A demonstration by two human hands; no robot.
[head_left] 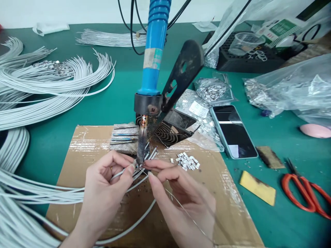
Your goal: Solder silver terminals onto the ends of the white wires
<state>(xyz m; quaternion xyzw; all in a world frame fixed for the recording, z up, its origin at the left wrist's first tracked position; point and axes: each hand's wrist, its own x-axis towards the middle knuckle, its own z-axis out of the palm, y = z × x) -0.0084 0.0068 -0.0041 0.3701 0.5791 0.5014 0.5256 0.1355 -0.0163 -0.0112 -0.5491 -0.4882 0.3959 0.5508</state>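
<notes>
A soldering iron with a blue handle [152,77] is clamped in a black metal bracket [181,74], its tip pointing down between my hands. My left hand [103,187] pinches a white cable [117,175], with the cable's end right at the iron's tip. Between thumb and fingers, my right hand [184,199] grips a thin solder wire [190,215] that reaches the same spot. The exact contact at the tip is partly hidden by my fingertips. Several more white cables run beneath both hands. Small flat metal pieces [187,161] lie heaped beyond my right hand.
A cardboard sheet [85,144] covers the work spot. Bundled white cables [51,79] fill the left side. On the right are a phone [234,131], a yellow sponge [258,187], red-handled scissors [301,191] and bags of metal parts [213,89]. A small black fan [168,132] stands behind the iron.
</notes>
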